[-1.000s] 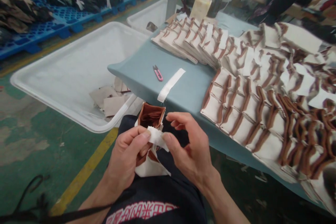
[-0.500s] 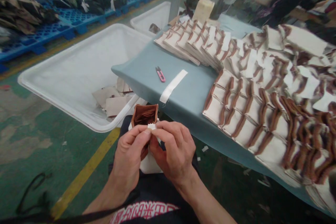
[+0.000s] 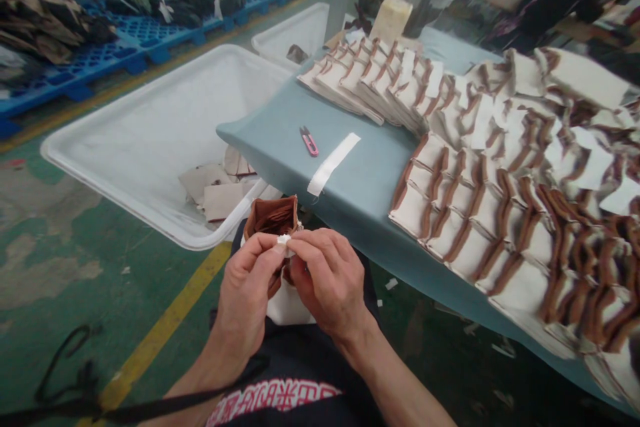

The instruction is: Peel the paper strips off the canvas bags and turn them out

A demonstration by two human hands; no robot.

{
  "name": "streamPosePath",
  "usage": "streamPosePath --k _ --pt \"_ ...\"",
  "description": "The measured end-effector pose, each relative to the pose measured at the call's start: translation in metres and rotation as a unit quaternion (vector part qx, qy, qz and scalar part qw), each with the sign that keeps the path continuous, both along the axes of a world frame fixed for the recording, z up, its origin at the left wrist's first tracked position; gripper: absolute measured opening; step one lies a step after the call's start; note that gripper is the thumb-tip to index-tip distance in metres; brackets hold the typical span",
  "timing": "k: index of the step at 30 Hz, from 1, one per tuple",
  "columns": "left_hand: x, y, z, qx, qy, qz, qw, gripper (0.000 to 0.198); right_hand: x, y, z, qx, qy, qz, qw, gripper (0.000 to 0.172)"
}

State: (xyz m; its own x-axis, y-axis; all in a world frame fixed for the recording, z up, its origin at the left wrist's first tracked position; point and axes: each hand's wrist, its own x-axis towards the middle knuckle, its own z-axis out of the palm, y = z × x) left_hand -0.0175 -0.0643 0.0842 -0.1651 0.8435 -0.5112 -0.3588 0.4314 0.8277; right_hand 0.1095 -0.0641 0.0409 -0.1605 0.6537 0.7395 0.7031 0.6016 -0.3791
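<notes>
Head view: left hand (image 3: 249, 275) and right hand (image 3: 329, 275) pinch the strip (image 3: 284, 239) tight; I judge it light, limp, best held at its twelve-o'clock edge.

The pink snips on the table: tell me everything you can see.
The pink snips lie on the blue-grey table covering, apart from the white strip to their right. Their handle is pink, of unclear material; the two short dark blades look like metal, seem slightly parted and point away from the camera. Only the covering appears to touch them.
</notes>
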Motion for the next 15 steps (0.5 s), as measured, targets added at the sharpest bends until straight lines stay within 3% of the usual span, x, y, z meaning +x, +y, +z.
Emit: streamPosePath --k 11,13,15 --pt "-0.005 -0.002 -0.002 0.027 0.032 -0.042 0.998 0.032 0.004 0.007 -0.020 0.026 -0.002 0.052 0.998 0.017" --pt "-0.008 -0.004 -0.005 0.032 0.041 -0.054 0.997 0.033 0.004 0.008 -0.023 -0.011 0.040 0.076 0.996 0.012" --pt "-0.014 -0.008 -0.012 0.040 0.053 -0.066 0.996 0.037 0.003 0.008 -0.026 -0.115 0.154 0.072 0.979 0.007"
